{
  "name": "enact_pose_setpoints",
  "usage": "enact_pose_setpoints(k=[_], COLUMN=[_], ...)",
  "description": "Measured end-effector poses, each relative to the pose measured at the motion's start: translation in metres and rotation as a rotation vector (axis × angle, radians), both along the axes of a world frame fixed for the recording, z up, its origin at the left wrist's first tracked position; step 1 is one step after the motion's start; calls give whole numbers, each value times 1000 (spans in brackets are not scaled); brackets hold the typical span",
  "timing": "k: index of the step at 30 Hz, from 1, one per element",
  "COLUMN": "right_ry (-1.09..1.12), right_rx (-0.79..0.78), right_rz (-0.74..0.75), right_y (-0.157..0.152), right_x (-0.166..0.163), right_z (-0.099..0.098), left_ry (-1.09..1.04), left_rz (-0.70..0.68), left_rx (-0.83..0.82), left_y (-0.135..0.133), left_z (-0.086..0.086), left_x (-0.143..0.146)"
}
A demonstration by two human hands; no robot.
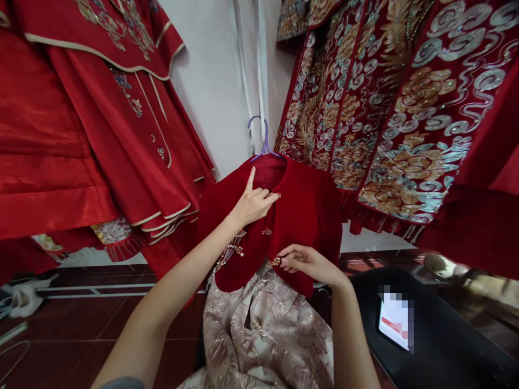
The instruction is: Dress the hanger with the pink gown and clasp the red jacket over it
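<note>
A red velvet jacket hangs in front of me on a purple hanger. Its front carries small jewelled fastenings, with the middle one in the gap between my hands. My left hand lies over the chest near the collar; its index finger points up while the thumb and curled fingers grip the front edge by the top fastening. Lower down, my right hand pinches the other front edge at the bottom jewelled fastening. Beaded strands dangle at the left. Patterned pinkish-silver cloth spreads below the jacket.
Red garments with pale trim hang at the left. Heavily embroidered red panels hang at the right. A lit phone rests on a black surface. White shoes stand on the dark red tiled floor.
</note>
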State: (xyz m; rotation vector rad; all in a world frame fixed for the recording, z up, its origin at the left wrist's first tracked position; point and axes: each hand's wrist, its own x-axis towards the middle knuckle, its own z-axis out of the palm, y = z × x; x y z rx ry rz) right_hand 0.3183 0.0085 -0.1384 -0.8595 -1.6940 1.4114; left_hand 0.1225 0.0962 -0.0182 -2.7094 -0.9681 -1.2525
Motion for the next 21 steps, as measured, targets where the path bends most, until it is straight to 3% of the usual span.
enact_pose_setpoints(k=[2,4,8,11,14,18,21], right_ry=[40,107,54,-198,-394,-503,-540], right_rx=[83,225,614,754,789,744,705], right_rz=[-181,-471,-1034,-1154,-1204,-1315,-1226], right_y=[4,13,46,71,86,90,92], right_x=[0,-6,-42,-71,-71,-25,14], right_z=[7,22,63,83,84,72,71], left_ry=[6,39,134,215,305,312,205], left_rz=[14,67,341,611,765,959,994], left_rx=[18,59,213,300,357,297,170], left_y=[-2,-7,-20,-30,-34,-29,-19], left_z=[2,2,-1,-2,-1,3,0], left_x=[-1,-3,-6,-15,-37,-80,-106])
